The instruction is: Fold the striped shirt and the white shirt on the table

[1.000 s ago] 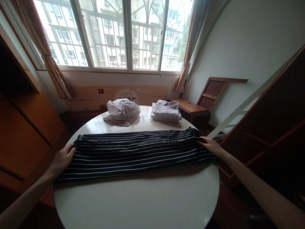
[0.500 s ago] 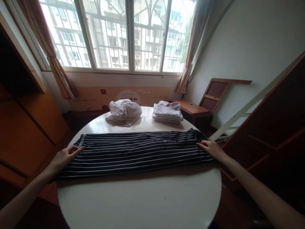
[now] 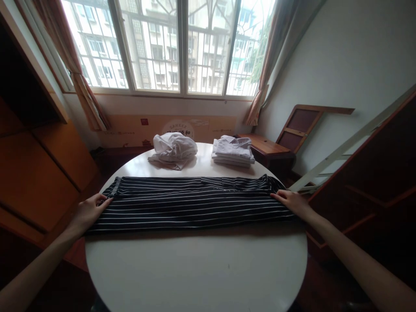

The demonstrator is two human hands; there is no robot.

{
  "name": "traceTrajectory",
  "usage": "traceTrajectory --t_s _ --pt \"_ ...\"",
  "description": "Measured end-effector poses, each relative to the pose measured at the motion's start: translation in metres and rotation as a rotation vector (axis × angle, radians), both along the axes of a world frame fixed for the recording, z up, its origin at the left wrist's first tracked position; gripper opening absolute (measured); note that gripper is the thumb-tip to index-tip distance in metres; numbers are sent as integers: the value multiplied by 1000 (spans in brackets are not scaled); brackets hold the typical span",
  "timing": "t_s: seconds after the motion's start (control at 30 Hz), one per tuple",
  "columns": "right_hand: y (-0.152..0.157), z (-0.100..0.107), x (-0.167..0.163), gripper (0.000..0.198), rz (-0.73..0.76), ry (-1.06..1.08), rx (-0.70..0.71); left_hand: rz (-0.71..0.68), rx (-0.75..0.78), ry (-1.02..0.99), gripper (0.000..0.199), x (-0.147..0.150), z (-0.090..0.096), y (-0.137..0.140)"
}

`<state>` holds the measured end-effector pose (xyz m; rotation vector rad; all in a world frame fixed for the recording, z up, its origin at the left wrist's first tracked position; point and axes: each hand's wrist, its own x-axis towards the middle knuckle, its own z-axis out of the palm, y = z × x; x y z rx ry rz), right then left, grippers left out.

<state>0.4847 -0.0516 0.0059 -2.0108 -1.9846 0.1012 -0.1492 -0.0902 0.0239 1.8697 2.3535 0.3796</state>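
Black trousers with thin white stripes [image 3: 195,206] lie stretched lengthwise across the round white table [image 3: 201,268], folded into a long band. At the leg-hem end, my left hand [image 3: 92,210] pinches the cloth between thumb and fingers. My right hand [image 3: 290,203] grips the opposite end, near the gathered waist, thumb and fingers closed on the edge. Both ends of the trousers reach the table's rim. Behind them sit a crumpled white garment [image 3: 173,149] and, to its right, a stack of folded white shirts [image 3: 232,151].
A wooden chair or bench [image 3: 269,147] stands beyond the table at the right. An orange-brown cabinet [image 3: 35,173] is on the left, and a dark red wooden panel with a pale ladder-like frame [image 3: 344,156] on the right. Barred windows [image 3: 182,47] fill the back.
The trousers' near edge has drawn slightly away from me, and the cloth lies straighter between my hands. Both hands keep their hold. The whole view has shifted a little.
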Motion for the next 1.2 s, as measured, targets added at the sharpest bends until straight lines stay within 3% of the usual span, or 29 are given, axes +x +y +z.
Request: traceTrajectory --t_s 0.07,0.17,0.23,0.3,0.4,0.5,0.57,0.63,0.8,0.97,1.2 --pt "1 -3 -1 38 -50 -41 27 4 54 119 46 5 3 -3" --pt "0 0 -15 31 -108 -92 233 -47 272 279 40 25 6 -3" --pt "-2 7 -39 25 -28 -58 357 -123 382 283 36 49 6 0" --pt "-6 14 -77 20 127 30 400 -301 439 221 30 85 4 5" --pt "-8 20 -144 19 434 151 367 -577 454 93 26 151 -1 12" --pt "-3 12 -199 29 599 200 351 -836 452 1 33 212 -11 20" --pt "5 0 -219 35 623 175 308 -907 398 -10 37 236 -20 29" --pt "14 -14 -226 37 605 118 231 -881 290 -2 41 244 -31 39" --pt "23 -30 -217 38 635 65 176 -768 168 48 49 209 -48 58" --pt "22 -26 -201 43 674 96 170 -511 106 107 53 154 -48 70" --pt "33 -31 -149 46 563 -7 133 -269 68 201 57 60 -54 79"
